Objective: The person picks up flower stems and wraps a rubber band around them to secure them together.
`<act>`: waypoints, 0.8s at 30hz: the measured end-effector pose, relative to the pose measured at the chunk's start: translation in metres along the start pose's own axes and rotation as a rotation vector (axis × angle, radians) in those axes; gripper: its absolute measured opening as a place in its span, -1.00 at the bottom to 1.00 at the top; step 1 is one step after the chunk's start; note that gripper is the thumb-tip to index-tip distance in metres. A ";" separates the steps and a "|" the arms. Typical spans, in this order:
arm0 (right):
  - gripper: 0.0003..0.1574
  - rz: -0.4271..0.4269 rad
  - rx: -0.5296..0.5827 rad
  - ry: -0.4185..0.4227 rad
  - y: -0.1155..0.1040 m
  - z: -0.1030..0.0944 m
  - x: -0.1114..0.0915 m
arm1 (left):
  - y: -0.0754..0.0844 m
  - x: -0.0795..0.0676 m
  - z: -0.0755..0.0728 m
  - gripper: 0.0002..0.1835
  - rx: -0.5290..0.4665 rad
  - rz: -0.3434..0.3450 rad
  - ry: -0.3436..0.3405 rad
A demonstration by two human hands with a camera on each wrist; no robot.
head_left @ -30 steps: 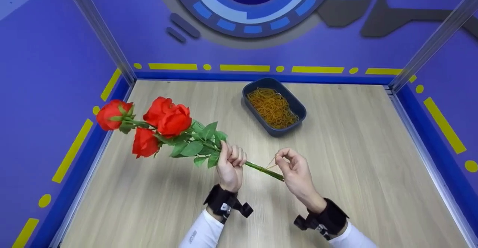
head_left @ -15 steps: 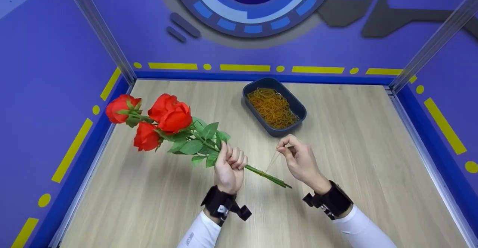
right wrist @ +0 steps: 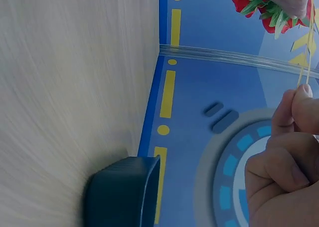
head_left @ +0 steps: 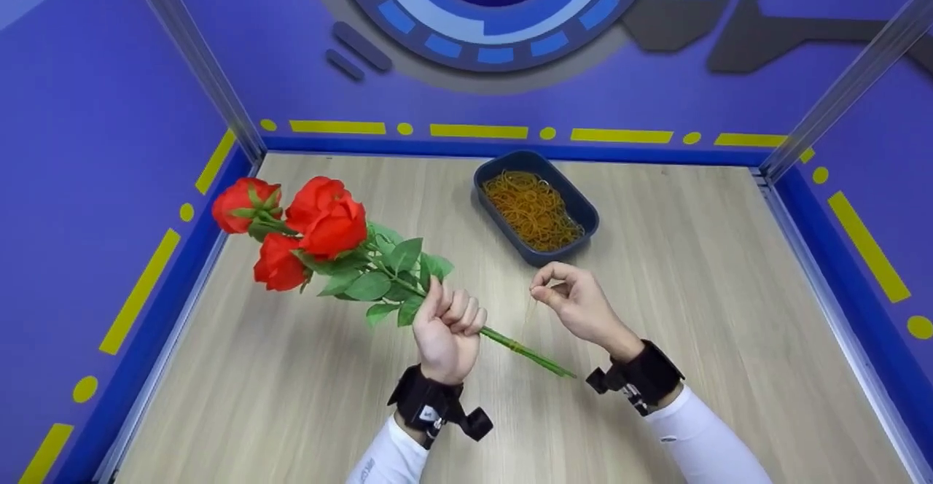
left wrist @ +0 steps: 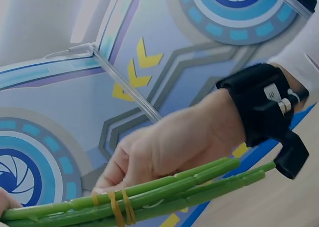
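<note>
Head view: the left hand (head_left: 450, 324) was wrapped around the stems (head_left: 543, 359) of a bouquet of red roses (head_left: 328, 221), just below the green leaves (head_left: 368, 286). The bouquet was held above the desk (head_left: 714, 287), blooms toward the far left, stem ends toward the near right. The right hand (head_left: 579, 305) was partly closed, its thumb and index finger pinching a thin rubber band (right wrist: 309, 62); two strands ran from the fingertips toward the stems. Left wrist view: yellow band wraps (left wrist: 117, 207) encircled the stems between the left hand and the stem ends. A dark rectangular container (head_left: 547, 257) stood on the far part of the desk, beyond the right hand, and contained a tangled pile of rubber bands (head_left: 536, 211).
</note>
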State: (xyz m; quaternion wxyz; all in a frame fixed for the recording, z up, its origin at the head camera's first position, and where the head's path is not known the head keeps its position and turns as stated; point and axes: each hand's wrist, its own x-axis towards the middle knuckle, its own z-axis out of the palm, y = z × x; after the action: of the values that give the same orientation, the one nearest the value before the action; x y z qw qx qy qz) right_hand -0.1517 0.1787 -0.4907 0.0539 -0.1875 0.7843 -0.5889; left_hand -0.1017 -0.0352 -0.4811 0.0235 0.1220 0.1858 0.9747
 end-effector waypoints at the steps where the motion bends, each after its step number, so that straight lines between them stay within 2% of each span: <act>1: -0.88 0.018 0.027 -0.014 0.002 0.000 0.000 | 0.000 0.000 0.000 -0.44 -0.008 -0.005 -0.006; 4: -0.81 0.055 0.109 -0.049 0.010 0.003 0.000 | 0.000 0.001 0.000 -0.44 -0.028 -0.012 -0.020; 8: -0.77 0.058 0.217 -0.087 0.020 0.009 -0.001 | -0.001 0.002 0.001 -0.44 -0.059 -0.008 -0.032; 14: -0.79 0.073 0.301 -0.094 0.031 0.021 -0.016 | -0.001 0.003 0.005 -0.44 -0.064 -0.004 -0.013; 18: -0.89 0.112 0.398 -0.102 0.037 0.034 -0.026 | -0.001 0.003 0.006 -0.46 -0.085 -0.001 0.017; 20: -0.98 0.123 0.436 -0.079 0.039 0.041 -0.030 | 0.001 0.003 0.007 -0.46 -0.113 0.020 0.043; 24: -0.89 0.144 0.487 0.024 0.037 0.059 -0.038 | 0.004 0.003 0.009 -0.46 -0.151 0.114 0.087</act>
State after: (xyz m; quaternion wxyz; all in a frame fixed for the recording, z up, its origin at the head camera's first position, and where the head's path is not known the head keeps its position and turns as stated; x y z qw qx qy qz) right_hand -0.1074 0.1475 -0.5484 0.1301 -0.1058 0.6313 -0.7572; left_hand -0.1025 -0.0359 -0.4707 -0.0307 0.0880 0.1052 0.9901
